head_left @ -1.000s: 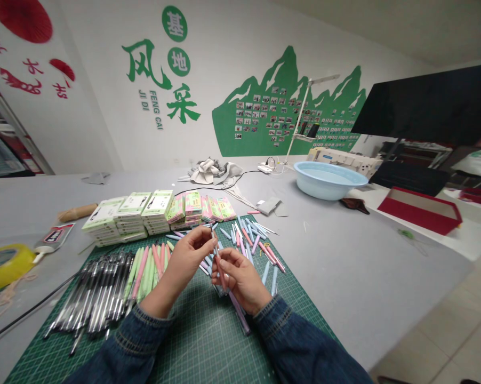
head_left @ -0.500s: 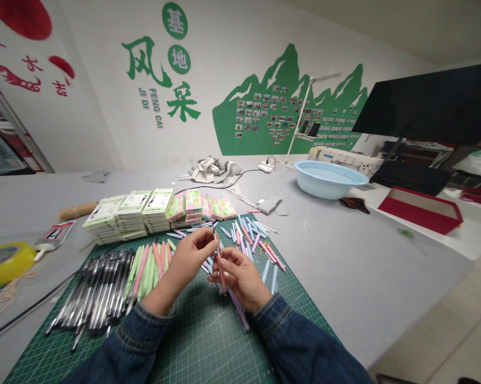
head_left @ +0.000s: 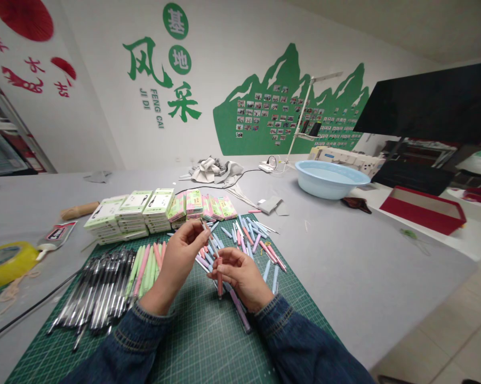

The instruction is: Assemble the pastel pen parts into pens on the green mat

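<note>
Between the fingers of my left hand point(head_left: 181, 260) is a thin pen refill point(head_left: 211, 239), pinched near its upper, dark-tipped end. My right hand point(head_left: 243, 278) grips a pinkish-red pen barrel point(head_left: 219, 288), which points down over the cutting mat point(head_left: 200, 341). The refill's lower end meets the top of the barrel; how far it goes in is hidden by the fingers. A purple pen point(head_left: 238, 309) lies under my right hand. Beyond both hands is a loose heap of blue, pink and purple pen parts point(head_left: 256, 234).
Left of my hands lie many clear black-ended pens point(head_left: 92, 293) and green and pink pens point(head_left: 144, 272). Stacked white-green boxes point(head_left: 132, 205) and smaller pink-green boxes point(head_left: 193, 201) stand behind. Yellow tape point(head_left: 28, 258), a glue tube point(head_left: 56, 236) and a blue basin point(head_left: 330, 184) are also on the table.
My left hand has moved slightly left and up with the refill, away from my right hand. More of the refill shows now above the red barrel, which hangs more upright.
</note>
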A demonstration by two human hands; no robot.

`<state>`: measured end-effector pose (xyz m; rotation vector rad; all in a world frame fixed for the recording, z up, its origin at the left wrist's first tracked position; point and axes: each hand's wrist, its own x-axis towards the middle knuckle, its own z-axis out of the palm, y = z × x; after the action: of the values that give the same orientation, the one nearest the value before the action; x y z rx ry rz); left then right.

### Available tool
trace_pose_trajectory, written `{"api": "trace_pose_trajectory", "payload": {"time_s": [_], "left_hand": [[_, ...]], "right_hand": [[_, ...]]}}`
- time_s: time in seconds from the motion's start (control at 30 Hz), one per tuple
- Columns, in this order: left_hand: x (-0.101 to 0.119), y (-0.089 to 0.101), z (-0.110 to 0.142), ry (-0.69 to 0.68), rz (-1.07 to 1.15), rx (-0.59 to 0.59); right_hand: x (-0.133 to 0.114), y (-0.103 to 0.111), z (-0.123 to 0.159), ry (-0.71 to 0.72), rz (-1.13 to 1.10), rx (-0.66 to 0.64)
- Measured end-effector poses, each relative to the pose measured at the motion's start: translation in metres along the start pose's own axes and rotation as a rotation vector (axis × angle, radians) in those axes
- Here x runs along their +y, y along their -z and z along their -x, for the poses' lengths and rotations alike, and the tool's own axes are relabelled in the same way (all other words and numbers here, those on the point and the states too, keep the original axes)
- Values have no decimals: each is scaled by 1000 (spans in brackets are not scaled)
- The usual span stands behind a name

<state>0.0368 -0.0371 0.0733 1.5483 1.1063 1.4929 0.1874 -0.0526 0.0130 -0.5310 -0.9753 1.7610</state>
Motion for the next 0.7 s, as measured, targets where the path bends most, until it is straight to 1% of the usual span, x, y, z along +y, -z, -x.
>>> {"api": "trace_pose_trajectory", "payload": {"time_s": [0.1, 0.17, 0.27, 0.43, 0.6, 0.7], "left_hand": [[5, 5, -2, -45, 9, 101], [6, 7, -3, -49, 8, 129], [6, 6, -3, -44, 24, 111], [3, 4, -2, -64, 59, 85], [4, 0, 0, -61, 48, 82], [5, -3, 2, -36, 44, 45]], "right_hand": [[-1, 1, -1, -4, 12, 29], [-2, 2, -1, 13, 45, 87], [-5, 4, -2, 43, 63, 141], [-5, 7, -2, 121, 113, 168], [-4, 5, -1, 153, 172, 125], [-5, 2, 0, 141, 195, 96]]}}
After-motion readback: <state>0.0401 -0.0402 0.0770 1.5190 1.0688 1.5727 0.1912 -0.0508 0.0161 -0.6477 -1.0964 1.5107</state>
